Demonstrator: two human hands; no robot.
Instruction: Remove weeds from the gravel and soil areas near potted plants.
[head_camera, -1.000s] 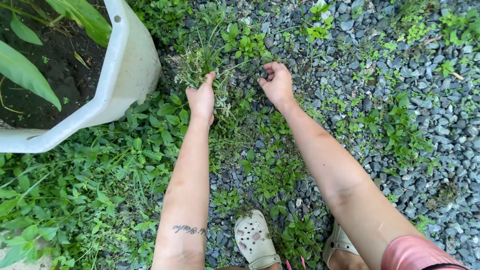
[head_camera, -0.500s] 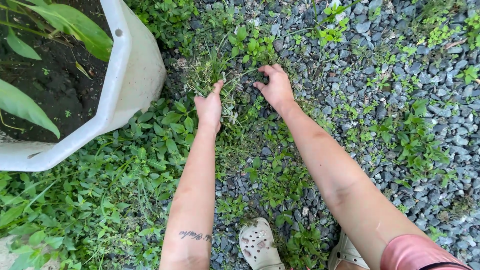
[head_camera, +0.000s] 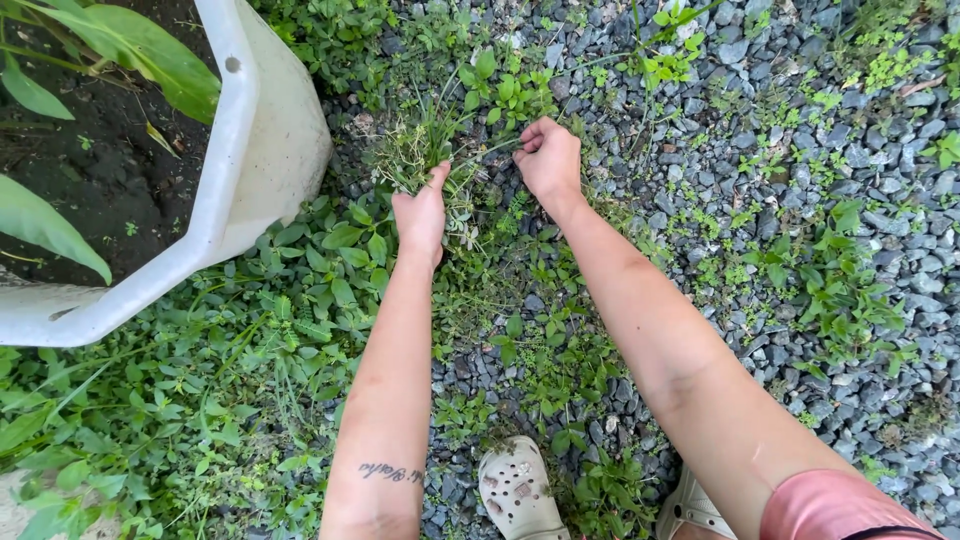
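**Both hands closed on a clump of weeds beside the planter**

Head view, looking down at my arms.

Left hand (head_camera: 421, 213): fingers curled shut around the base of a grassy weed clump (head_camera: 420, 145). Thumb lies up along the stems. The fist is tight, with no gap visible between fingers and palm.

Right hand (head_camera: 549, 158): also closed, knuckles up, fingers folded under. It pinches thin stems on the right side of the same clump; the stems run from its fingertips leftward to the tuft. Exactly how many stems it holds I cannot tell.

Weed clump: sits on the ground far from me, just right of the white planter (head_camera: 262, 160), between my two hands. Its blades fan away from me and to the left, long axis running roughly near-to-far, tips at the far end.

Surroundings: grey gravel (head_camera: 800, 150) to the right, low leafy ground cover (head_camera: 250, 380) to the left. My pale perforated clog (head_camera: 518, 490) shows at the near edge.
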